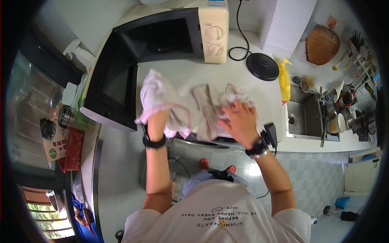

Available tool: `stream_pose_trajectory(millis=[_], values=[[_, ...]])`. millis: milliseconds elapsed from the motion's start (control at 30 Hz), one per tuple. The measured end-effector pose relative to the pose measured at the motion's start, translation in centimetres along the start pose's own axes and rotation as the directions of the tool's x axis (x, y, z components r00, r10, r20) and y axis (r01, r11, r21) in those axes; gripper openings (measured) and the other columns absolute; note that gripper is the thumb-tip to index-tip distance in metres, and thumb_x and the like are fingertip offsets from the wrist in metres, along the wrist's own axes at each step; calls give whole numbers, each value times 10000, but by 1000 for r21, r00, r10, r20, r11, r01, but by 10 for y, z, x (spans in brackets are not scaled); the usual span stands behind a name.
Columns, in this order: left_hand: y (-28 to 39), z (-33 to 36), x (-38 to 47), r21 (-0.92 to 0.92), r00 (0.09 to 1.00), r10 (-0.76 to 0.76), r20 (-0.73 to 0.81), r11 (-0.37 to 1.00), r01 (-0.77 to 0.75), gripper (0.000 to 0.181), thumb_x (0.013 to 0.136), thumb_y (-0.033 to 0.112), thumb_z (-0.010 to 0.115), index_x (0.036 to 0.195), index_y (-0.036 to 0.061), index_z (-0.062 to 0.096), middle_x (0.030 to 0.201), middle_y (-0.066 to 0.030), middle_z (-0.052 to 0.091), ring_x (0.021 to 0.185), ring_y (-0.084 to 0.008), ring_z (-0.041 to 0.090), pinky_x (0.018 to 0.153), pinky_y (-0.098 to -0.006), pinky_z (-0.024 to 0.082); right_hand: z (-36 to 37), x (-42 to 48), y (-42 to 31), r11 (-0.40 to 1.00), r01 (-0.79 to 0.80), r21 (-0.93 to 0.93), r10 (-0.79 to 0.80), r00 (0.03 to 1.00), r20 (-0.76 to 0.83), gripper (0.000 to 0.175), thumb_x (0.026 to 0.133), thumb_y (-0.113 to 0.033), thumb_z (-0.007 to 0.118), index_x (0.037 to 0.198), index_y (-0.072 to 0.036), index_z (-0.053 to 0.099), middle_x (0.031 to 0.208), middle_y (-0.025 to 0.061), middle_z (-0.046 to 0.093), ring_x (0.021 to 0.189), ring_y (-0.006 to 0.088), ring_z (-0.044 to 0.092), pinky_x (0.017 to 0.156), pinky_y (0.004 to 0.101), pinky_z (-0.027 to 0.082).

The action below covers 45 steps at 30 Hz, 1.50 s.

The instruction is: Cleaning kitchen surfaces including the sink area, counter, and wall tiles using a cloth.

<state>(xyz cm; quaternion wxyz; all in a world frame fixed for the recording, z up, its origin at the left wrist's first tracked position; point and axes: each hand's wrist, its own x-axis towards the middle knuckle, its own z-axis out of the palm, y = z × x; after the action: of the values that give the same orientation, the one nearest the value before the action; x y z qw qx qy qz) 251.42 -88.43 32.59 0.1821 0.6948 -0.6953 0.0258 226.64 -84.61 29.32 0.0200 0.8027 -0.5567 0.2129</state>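
Note:
A pale cloth with a pink edge (156,88) drapes over my left hand (158,121). It hides the fingers, so their grip cannot be seen. My right hand (241,121) lies palm down, fingers spread, touching a second, crumpled pale cloth (231,94) on the white countertop (179,73). Between the two hands lies a folded beige cloth strip (204,106) with pinkish edging, running to the counter's front edge. Behind the cloths stands a cream microwave oven (213,39), its black door (112,82) swung out to the left of my left hand.
A black round electric base (262,66) with a cord lies right of the microwave. Beyond it stand a yellow pump bottle (284,80) and a steel sink (304,117) with dishes alongside. A black cube-like device (270,135) sits near my right wrist. Left, a red basket (74,148) rests on a ledge.

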Motion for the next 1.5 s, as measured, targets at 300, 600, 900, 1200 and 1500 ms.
stream_pose_trajectory(millis=[300, 600, 900, 1200, 1500], values=[[-37, 126, 140, 181, 867, 479, 133, 849, -497, 392, 755, 313, 512, 1077, 99, 571, 1159, -140, 515, 1080, -302, 458, 891, -383, 383, -41, -76, 32, 958, -270, 93, 281, 950, -137, 332, 617, -346, 708, 824, -115, 592, 971, 73, 475, 927, 273, 430, 797, 429, 323], [111, 119, 60, -242, 638, 769, -50, 610, -754, 310, 697, 293, 556, 934, 100, 608, 1053, -120, 567, 995, -293, 504, 871, -372, 381, -40, -101, 68, 871, -467, 152, 490, 804, -335, 285, 596, -114, 696, 817, -86, 517, 1167, 181, 430, 968, 351, 429, 780, 419, 395], [217, 91, -19, -436, 381, 805, 454, 574, -693, 382, 750, 274, 459, 1030, 37, 565, 1095, -172, 552, 1020, -293, 510, 919, -372, 356, -82, -131, 115, 428, -170, 888, 857, 388, -338, 104, 811, -23, 488, 892, -61, 435, 744, -37, 425, 616, 10, 348, 529, 148, 292], [135, 80, -43, -772, 288, 913, 290, 401, -493, 467, 807, 237, 506, 1212, 23, 416, 1285, -134, 395, 1163, -260, 387, 987, -351, 286, -66, -8, 45, 490, -70, 869, 415, 895, -162, 281, 810, -156, 575, 1034, -56, 438, 912, 43, 492, 694, 74, 488, 542, 223, 413], [76, 38, -38, -779, 507, 780, 366, 556, -292, 419, 820, 163, 502, 1200, 4, 426, 1207, -180, 461, 1121, -309, 438, 920, -362, 356, 1, -11, 0, 647, -127, 752, 55, 991, 120, 606, 850, -382, 486, 1279, 0, 293, 1265, 258, 351, 1142, 393, 372, 983, 422, 281]])
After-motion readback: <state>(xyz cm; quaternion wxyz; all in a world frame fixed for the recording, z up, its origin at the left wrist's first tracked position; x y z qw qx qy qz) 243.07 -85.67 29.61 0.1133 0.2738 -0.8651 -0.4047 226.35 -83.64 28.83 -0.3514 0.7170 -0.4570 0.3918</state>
